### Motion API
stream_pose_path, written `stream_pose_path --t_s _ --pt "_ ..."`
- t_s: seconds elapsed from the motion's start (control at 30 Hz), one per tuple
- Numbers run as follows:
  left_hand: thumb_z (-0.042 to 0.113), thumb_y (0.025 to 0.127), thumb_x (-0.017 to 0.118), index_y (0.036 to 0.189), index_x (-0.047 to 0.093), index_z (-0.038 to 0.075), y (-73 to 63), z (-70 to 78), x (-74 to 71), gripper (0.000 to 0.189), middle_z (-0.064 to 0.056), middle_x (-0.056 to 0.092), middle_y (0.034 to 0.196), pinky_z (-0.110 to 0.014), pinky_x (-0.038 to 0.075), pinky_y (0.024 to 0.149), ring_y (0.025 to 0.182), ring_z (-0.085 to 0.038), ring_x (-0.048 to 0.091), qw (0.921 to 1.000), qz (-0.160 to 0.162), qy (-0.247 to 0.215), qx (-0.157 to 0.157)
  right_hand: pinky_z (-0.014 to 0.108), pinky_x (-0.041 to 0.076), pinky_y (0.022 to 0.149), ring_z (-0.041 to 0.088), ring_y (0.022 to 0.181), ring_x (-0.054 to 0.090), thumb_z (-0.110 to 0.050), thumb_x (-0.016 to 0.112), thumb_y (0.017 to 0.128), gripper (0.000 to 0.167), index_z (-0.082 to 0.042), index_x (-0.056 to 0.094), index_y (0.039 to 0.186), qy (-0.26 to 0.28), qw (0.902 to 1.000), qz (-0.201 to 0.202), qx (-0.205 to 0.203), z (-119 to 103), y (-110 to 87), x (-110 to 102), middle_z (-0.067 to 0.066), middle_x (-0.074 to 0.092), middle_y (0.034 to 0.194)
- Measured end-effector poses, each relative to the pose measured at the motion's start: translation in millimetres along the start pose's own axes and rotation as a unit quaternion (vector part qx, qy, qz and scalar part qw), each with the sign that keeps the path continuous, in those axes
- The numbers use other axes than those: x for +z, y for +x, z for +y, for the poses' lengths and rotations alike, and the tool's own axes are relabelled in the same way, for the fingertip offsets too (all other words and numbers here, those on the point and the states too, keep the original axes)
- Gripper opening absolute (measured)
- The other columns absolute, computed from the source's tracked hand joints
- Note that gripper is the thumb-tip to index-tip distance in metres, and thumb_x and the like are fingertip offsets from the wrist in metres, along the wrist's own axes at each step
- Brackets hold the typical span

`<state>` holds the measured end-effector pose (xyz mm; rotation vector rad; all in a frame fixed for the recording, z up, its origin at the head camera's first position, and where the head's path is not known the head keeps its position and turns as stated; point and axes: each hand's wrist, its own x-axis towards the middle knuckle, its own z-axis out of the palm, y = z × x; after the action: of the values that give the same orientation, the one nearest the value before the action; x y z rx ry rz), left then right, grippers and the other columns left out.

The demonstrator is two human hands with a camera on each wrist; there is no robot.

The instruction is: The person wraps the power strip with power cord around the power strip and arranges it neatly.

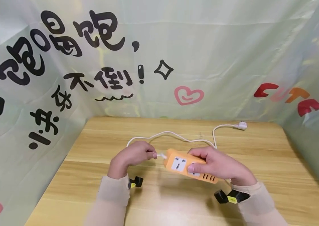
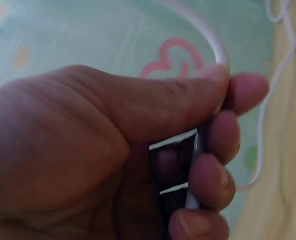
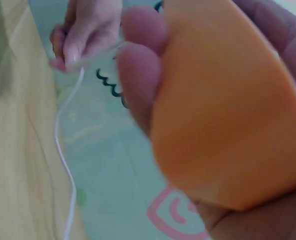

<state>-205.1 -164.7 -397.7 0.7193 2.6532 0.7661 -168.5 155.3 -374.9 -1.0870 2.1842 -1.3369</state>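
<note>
An orange power strip (image 1: pixel 173 160) with white socket faces and several slots is held above the table by my right hand (image 1: pixel 216 163), thumb on its face and fingers over the far edge. In the right wrist view the strip's plain orange side (image 3: pixel 228 110) fills much of the picture. My left hand (image 1: pixel 135 157) pinches the white cord (image 1: pixel 161 155) close to where it enters the strip. The left wrist view has that cord (image 2: pixel 220 47) running between thumb and curled fingers. From the left hand the cord loops back across the table to a white plug (image 1: pixel 242 126).
The wooden table (image 1: pixel 105 194) carries the trailing cord along its back part. Behind and at both sides hangs a pale green printed cloth (image 1: pixel 218 56) with black lettering and a pink heart. Small black wrist cameras (image 1: pixel 231 197) sit on both wrists.
</note>
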Motion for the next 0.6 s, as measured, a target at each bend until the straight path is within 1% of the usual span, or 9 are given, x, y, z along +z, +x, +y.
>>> stream_pose_path --t_s 0.07,0.13,0.23,0.3,0.37,0.4,0.47,0.53,0.6 --pt "0.022 0.107 0.063 0.093 0.078 0.012 6.9 4.1 6.6 0.023 0.004 0.068 0.082 -0.031 0.044 0.069 0.066 -0.011 0.048 0.9996 0.012 0.026 -0.001 0.023 0.051 0.057 0.003 0.062 0.058 -0.023 0.075 0.1 0.006 -0.02 0.071 0.097 -0.028 0.9991 -0.03 0.01 1 4.2 7 -0.008 0.067 0.08" --pt "0.022 0.107 0.063 0.09 0.076 0.012 11.9 9.6 11.2 0.024 0.004 0.062 0.075 -0.031 0.044 0.068 0.064 -0.011 0.047 0.9985 0.036 0.041 -0.008 0.019 0.046 0.058 -0.001 0.06 0.052 -0.033 0.076 0.099 0.011 -0.025 0.069 0.094 -0.052 0.9963 -0.064 0.026 2 8.9 14 -0.013 0.063 0.077" --pt "0.025 0.107 0.063 0.089 0.074 0.014 15.0 19.6 14.1 0.023 0.006 0.056 0.07 -0.031 0.045 0.068 0.065 -0.012 0.048 0.9957 0.083 0.037 -0.018 0.017 0.04 0.058 -0.004 0.058 0.046 -0.046 0.074 0.098 0.022 -0.028 0.067 0.088 -0.078 0.9909 -0.1 0.046 7 16.1 26 -0.017 0.057 0.073" --pt "0.027 0.107 0.065 0.093 0.075 0.016 13.9 27.7 14.3 0.021 0.007 0.057 0.072 -0.031 0.046 0.07 0.068 -0.011 0.051 0.9927 0.117 0.027 -0.014 0.017 0.039 0.057 -0.003 0.057 0.043 -0.05 0.073 0.097 0.026 -0.028 0.065 0.086 -0.088 0.9881 -0.109 0.063 12 19.6 32 -0.017 0.055 0.071" --pt "0.027 0.106 0.066 0.098 0.077 0.017 10.5 36.9 12.6 0.017 0.008 0.06 0.077 -0.031 0.048 0.071 0.071 -0.011 0.054 0.9892 0.146 0.013 0.005 0.019 0.039 0.055 -0.002 0.055 0.043 -0.051 0.073 0.097 0.029 -0.027 0.065 0.085 -0.098 0.986 -0.103 0.087 16 22.5 35 -0.016 0.054 0.069" --pt "0.027 0.105 0.067 0.1 0.077 0.018 8.2 41.3 11.8 0.015 0.009 0.063 0.08 -0.03 0.049 0.071 0.073 -0.01 0.055 0.9871 0.159 0.004 0.019 0.02 0.039 0.055 0.0 0.055 0.043 -0.051 0.073 0.097 0.029 -0.026 0.065 0.085 -0.105 0.9851 -0.094 0.098 18 23.7 36 -0.015 0.054 0.069" --pt "0.026 0.105 0.068 0.102 0.078 0.018 2.1 51.0 9.3 0.013 0.009 0.067 0.086 -0.028 0.051 0.071 0.075 -0.009 0.057 0.9829 0.176 -0.017 0.052 0.022 0.042 0.055 0.002 0.055 0.046 -0.051 0.073 0.097 0.03 -0.024 0.065 0.085 -0.125 0.9827 -0.065 0.121 24 25.4 34 -0.013 0.056 0.069" --pt "0.024 0.105 0.068 0.103 0.079 0.018 -4.2 59.0 7.4 0.013 0.009 0.069 0.089 -0.027 0.051 0.069 0.075 -0.009 0.057 0.9783 0.183 -0.039 0.089 0.025 0.046 0.055 0.005 0.057 0.052 -0.05 0.072 0.098 0.029 -0.023 0.067 0.088 -0.139 0.9798 -0.027 0.141 29 26.4 30 -0.011 0.06 0.071" --pt "0.021 0.105 0.067 0.104 0.08 0.017 -10.0 65.3 6.0 0.013 0.01 0.071 0.091 -0.025 0.05 0.068 0.075 -0.007 0.056 0.9741 0.18 -0.054 0.125 0.027 0.049 0.056 0.008 0.059 0.056 -0.049 0.071 0.099 0.03 -0.02 0.067 0.09 -0.144 0.977 0.018 0.156 35 26.9 25 -0.008 0.063 0.073"
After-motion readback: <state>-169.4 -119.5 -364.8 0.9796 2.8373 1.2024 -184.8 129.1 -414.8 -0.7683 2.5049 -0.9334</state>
